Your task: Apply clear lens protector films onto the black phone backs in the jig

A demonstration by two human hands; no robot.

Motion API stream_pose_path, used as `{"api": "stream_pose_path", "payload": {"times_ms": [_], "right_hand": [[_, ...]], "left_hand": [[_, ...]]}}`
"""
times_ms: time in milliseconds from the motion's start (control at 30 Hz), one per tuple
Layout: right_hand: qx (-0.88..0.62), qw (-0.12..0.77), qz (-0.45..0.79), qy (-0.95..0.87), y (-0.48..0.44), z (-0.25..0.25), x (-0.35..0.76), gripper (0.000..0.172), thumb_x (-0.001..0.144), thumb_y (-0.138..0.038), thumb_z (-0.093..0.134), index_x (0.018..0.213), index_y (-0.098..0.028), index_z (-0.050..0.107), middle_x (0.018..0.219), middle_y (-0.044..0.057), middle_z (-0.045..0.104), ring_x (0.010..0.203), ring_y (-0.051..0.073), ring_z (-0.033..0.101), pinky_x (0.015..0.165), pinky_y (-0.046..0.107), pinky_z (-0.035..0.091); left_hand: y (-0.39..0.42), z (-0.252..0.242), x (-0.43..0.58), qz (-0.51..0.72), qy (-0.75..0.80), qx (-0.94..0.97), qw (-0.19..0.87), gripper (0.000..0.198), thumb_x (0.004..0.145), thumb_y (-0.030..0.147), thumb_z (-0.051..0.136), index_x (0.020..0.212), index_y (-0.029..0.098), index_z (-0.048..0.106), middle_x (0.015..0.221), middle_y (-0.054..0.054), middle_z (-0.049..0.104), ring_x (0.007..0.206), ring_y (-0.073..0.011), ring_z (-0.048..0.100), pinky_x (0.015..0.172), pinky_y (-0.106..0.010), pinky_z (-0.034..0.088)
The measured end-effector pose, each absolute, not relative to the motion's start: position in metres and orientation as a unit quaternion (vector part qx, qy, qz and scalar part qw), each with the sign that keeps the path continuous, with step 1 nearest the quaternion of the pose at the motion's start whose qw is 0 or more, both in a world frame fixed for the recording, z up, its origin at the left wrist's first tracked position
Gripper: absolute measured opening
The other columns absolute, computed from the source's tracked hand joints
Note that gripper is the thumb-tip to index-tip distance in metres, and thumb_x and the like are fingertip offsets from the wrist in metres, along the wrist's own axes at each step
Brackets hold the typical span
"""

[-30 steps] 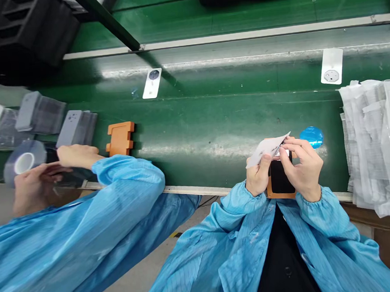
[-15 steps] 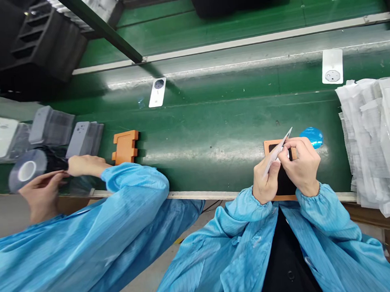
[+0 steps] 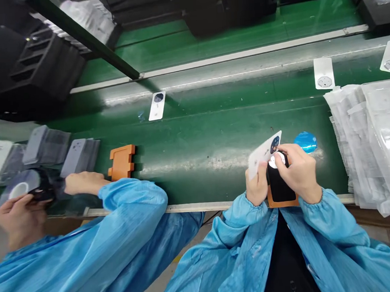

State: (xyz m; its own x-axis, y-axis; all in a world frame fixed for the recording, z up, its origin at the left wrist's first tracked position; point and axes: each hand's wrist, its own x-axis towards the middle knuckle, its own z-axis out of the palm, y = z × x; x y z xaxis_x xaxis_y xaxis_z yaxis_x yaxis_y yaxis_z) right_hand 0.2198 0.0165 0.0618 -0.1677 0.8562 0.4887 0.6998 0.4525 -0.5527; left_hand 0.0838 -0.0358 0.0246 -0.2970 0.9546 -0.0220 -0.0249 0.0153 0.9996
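Grip: left hand (image 3: 258, 184) pinches the lower left end of a white rectangular card (image 3: 264, 153) between thumb and fingers. Right hand (image 3: 297, 171) is curled, thumb and forefinger pressed together on the card's right end, just beside a dark round sticker (image 3: 275, 144) printed or stuck near that end. A small white round spot sits under the right thumb; I cannot tell what it is.

Card position: held tilted, off the surface, right end higher, directly above a black flat slab (image 3: 278, 187) seated in an orange rectangular jig (image 3: 282, 202). The jig lies at the near edge of the green conveyor belt (image 3: 214, 131). The heels of both hands rest about the slab.

Near the right hand: a blue round film disc (image 3: 305, 142) lies on the belt, just beyond the knuckles.

Right side: a stack of clear plastic bags (image 3: 375, 138), well apart from the hands.

Far part of the belt: three more white cards (image 3: 157, 105), lying flat, spaced apart.

Left side: a co-worker in a blue sleeve (image 3: 132, 199) holds a roll of clear tape (image 3: 21, 189) in both hands. A second, empty orange jig (image 3: 122, 162) sits beside that sleeve, with grey cases in clear sleeves (image 3: 78, 155) behind it.
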Motion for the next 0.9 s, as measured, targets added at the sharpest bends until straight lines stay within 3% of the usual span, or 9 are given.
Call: {"api": "stream_pose_path", "payload": {"times_ms": [167,400,600,767,900], "right_hand": [[-0.527,0.41,0.057,-0.742,0.014,0.054,0.203,0.022,0.102,-0.022,0.054,0.095,-0.018,0.074,0.091,0.006,0.079,0.079,0.019,0.073,0.07,0.03,0.051],[-0.515,0.421,0.045,-0.745,0.013,0.061,0.209,0.021,0.1,-0.016,0.056,0.087,-0.018,0.071,0.085,0.005,0.077,0.071,0.015,0.069,0.067,0.028,0.047],[-0.523,0.415,0.042,-0.743,0.013,0.058,0.207,0.02,0.099,-0.018,0.055,0.085,-0.019,0.068,0.08,0.004,0.073,0.068,0.015,0.066,0.065,0.028,0.046],[-0.53,0.427,0.106,-0.725,0.021,0.055,0.21,0.016,0.089,-0.019,0.055,0.075,-0.021,0.063,0.071,0.001,0.068,0.061,0.014,0.061,0.062,0.026,0.045],[-0.662,0.331,0.199,-0.642,0.047,0.047,0.251,0.012,0.078,-0.03,0.058,0.073,-0.022,0.065,0.071,0.002,0.07,0.066,0.018,0.065,0.067,0.029,0.048]], "left_hand": [[-0.042,0.03,0.091,0.556,0.501,0.555,0.363,0.054,0.112,0.046,0.043,0.155,0.016,0.057,0.152,-0.014,0.064,0.138,-0.0268,0.065,0.119,-0.039,0.055],[-0.041,0.03,0.091,0.574,0.439,0.588,0.363,0.054,0.113,0.036,0.045,0.164,0.021,0.044,0.164,-0.012,0.051,0.152,-0.025,0.052,0.128,-0.04,0.045],[-0.046,0.035,0.094,0.564,0.471,0.548,0.401,0.054,0.112,0.042,0.045,0.16,0.019,0.051,0.159,-0.012,0.056,0.146,-0.0275,0.059,0.124,-0.042,0.05],[-0.043,0.031,0.096,0.58,0.512,0.373,0.512,0.056,0.104,0.059,0.058,0.136,0.015,0.074,0.137,-0.014,0.074,0.134,-0.0322,0.068,0.122,-0.047,0.052],[-0.026,0.034,0.078,0.639,0.472,0.166,0.583,0.066,0.093,0.062,0.074,0.137,0.014,0.069,0.132,-0.017,0.075,0.124,-0.0348,0.074,0.112,-0.055,0.059]]}}
